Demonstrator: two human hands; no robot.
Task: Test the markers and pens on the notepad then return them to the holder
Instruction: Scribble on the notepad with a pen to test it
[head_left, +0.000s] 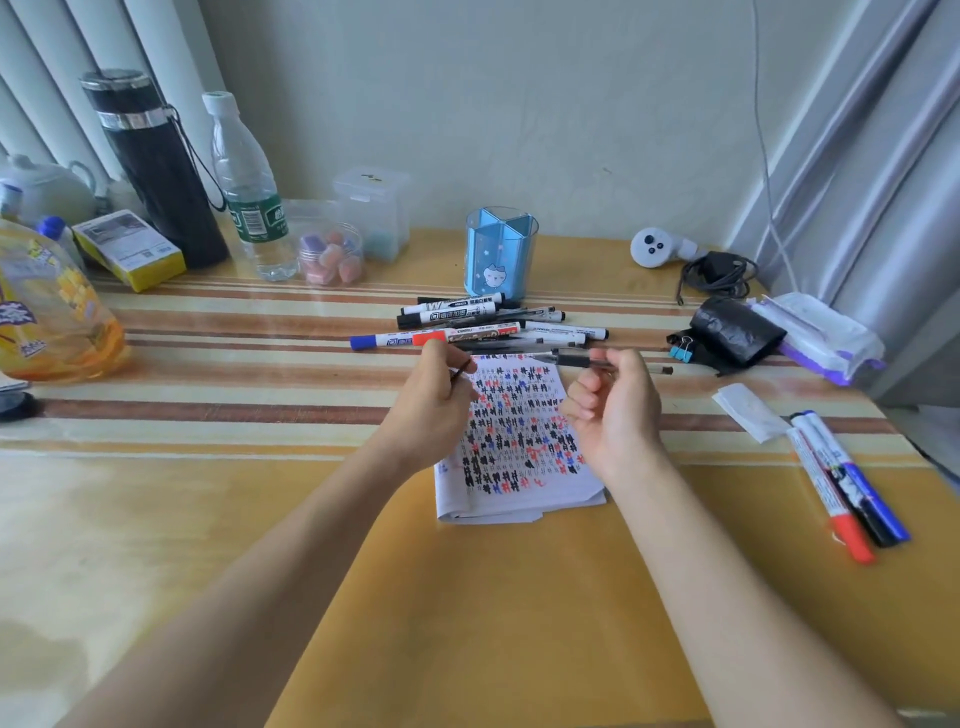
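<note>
- Currently over the far edge of the notepad (519, 457): right hand (618, 410), grip curled round a clear pen (571, 359).
- Left hand (431, 405), grip pinching a small dark piece (460, 372).
- Beyond the notepad: markers (467, 335), then holder (498, 260).

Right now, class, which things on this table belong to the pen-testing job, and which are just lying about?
Job: notepad, holder, pen pile, pen in the right hand, likely cap in the left hand, three markers.
Lying about: flask, water bottle, binder clips, charger, wipes.
</note>
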